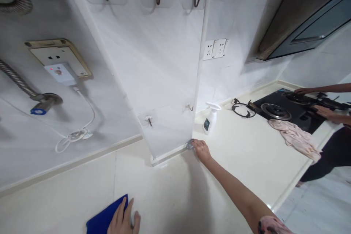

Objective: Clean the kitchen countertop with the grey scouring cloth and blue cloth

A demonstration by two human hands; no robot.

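Note:
My right hand (pixel 202 150) reaches forward with its fingers closed on a grey scouring pad (pixel 189 144), which looks like steel wool. The pad touches the low ledge at the foot of the white wall pillar (pixel 164 80), at its right corner. My left hand (pixel 124 219) lies low in the view with fingers stretched out, resting on the edge of a folded blue cloth (pixel 105 217). This cloth is spread on the cream countertop (pixel 153 197). Just beyond my right hand stands an upright white spray bottle (pixel 210 119).
Another person's hands (pixel 326 113) are at the black gas stove (pixel 290 108) on the right. A pink cloth (pixel 294 137) and a pan support ring (pixel 244 110) lie near it. A plugged-in charger (pixel 60 74) and a tap valve (pixel 45 104) are on the left wall.

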